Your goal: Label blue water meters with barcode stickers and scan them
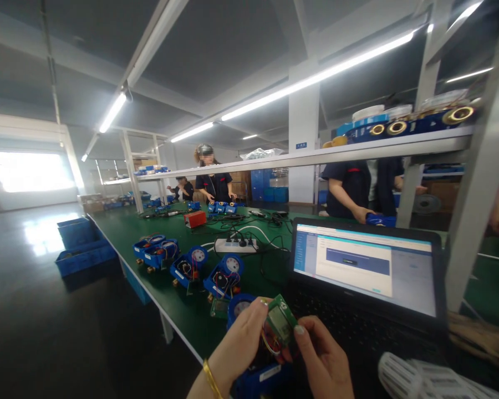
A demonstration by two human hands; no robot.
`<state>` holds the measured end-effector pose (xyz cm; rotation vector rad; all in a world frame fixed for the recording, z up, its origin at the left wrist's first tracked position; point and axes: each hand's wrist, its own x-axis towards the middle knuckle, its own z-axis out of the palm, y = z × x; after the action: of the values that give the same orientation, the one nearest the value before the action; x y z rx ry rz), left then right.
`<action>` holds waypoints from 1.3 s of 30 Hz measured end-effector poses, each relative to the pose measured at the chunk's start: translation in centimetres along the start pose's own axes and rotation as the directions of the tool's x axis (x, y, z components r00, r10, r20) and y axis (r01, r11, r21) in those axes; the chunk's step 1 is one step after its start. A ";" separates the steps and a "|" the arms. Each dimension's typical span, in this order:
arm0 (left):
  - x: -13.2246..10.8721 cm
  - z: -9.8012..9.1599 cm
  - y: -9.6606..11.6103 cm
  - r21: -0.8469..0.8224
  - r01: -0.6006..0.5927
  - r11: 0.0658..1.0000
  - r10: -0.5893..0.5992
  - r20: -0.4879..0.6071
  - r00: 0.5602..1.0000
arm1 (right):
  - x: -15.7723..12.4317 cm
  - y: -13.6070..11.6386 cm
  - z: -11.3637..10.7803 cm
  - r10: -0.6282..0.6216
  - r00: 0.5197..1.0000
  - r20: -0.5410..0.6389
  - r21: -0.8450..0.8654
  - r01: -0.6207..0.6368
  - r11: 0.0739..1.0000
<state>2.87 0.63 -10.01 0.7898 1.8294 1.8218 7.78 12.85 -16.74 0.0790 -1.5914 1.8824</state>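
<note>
A green circuit board with a small grey display is held between my two hands, tilted above a blue meter housing. My left hand grips the board's left edge, fingers closed. The thumb and fingers of my right hand pinch its right edge. Coloured wires hang below the board toward the housing, whose inside is mostly hidden by my hands. Just beyond, more blue meters with open lids stand on the green bench, and another circuit board lies near them.
An open laptop stands at the right, with white labels in front of it. Behind the meters lie a power strip, cables and an orange box. A shelf spans overhead. Co-workers stand across the bench.
</note>
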 end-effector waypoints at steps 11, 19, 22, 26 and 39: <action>0.2 0.1 -0.6 0.031 -0.030 0.999 0.031 -0.039 0.999 | 0.5 1.9 -2.0 -0.016 0.995 0.099 -0.082 0.024 0.996; -0.1 0.0 -0.3 0.066 -0.009 0.998 0.013 -0.048 0.999 | 0.5 2.7 -2.5 -0.038 0.997 0.060 -0.150 0.046 0.988; -0.1 0.0 -0.3 0.086 -0.026 0.996 0.031 -0.057 0.998 | 0.5 3.1 -2.8 -0.040 0.998 0.054 -0.187 0.049 0.981; -0.1 0.0 -0.3 0.047 -0.022 0.999 0.023 -0.031 0.999 | 0.5 2.8 -2.7 -0.067 0.996 0.067 -0.181 0.078 0.980; 0.0 0.1 -0.4 0.011 -0.022 1.000 0.022 0.000 1.000 | 0.4 1.8 -2.3 -0.096 0.995 0.008 -0.220 0.095 0.971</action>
<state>2.91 0.75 -10.39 0.8170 1.8395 1.8272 7.34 15.02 -18.71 0.0552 -1.7525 1.6219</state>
